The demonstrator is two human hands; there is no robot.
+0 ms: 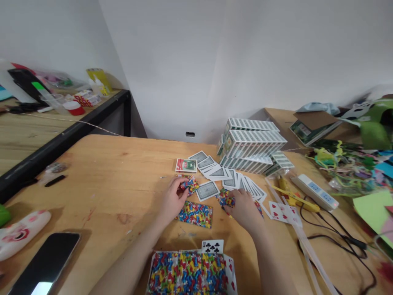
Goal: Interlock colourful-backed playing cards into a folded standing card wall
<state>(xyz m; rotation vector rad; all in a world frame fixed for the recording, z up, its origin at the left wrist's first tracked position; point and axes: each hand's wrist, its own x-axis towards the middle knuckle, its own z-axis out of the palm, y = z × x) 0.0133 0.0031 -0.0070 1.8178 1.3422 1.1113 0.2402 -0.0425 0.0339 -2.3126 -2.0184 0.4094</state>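
Observation:
My left hand [172, 198] is closed, thumb and fingers pinching a small multicoloured patterned piece [192, 184]. To the right, my right hand [245, 205] curls down over another multicoloured patterned piece [224, 198], its fingertips partly hidden. Between the hands lies a face-down playing card [208, 190]. A flat rectangular multicoloured panel [195, 214] rests just below it. Nearest me, a larger panel [189, 270] covered in the same pattern has playing cards showing at its edges, with a ten of clubs [213, 246] at its top.
Face-down cards [245, 184] fan out beyond my hands, beside a card box [186, 165] and stacked striped boxes [253, 143]. At right are a yellow glue gun [296, 198], a power strip [317, 191], cables and heart cards [284, 212]. A phone [44, 262] lies at left.

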